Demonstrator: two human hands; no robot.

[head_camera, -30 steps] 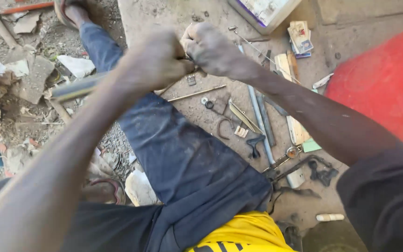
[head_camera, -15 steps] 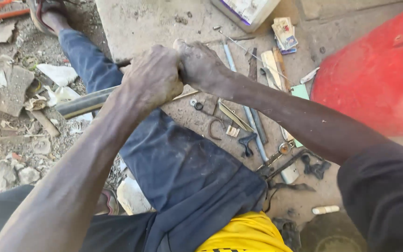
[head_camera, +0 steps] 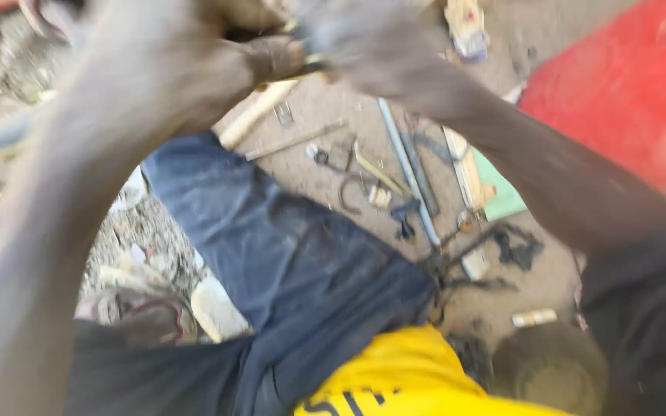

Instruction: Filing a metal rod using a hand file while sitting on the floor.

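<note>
The picture is blurred by motion. My left hand (head_camera: 186, 54) and my right hand (head_camera: 364, 38) are clenched close together at the top of the view, above my outstretched leg in blue trousers (head_camera: 287, 254). A pale bar (head_camera: 260, 112) slants down and to the left from under my left fist, which seems to grip it. My right fist is closed on a small dark tool (head_camera: 306, 62) that touches the left hand. What the tool is cannot be made out.
Metal rods (head_camera: 406, 166), hooks, a thin stick (head_camera: 294, 140) and small scrap parts lie on the sandy ground right of my leg. A red drum (head_camera: 618, 92) stands at the upper right. Rubble (head_camera: 140, 246) lies to the left, and a green card (head_camera: 502, 192) is under my right forearm.
Both hands have risen towards the top of the view and look closer and larger. The view has swung and blurred; the grey pipe at the left is now barely visible.
</note>
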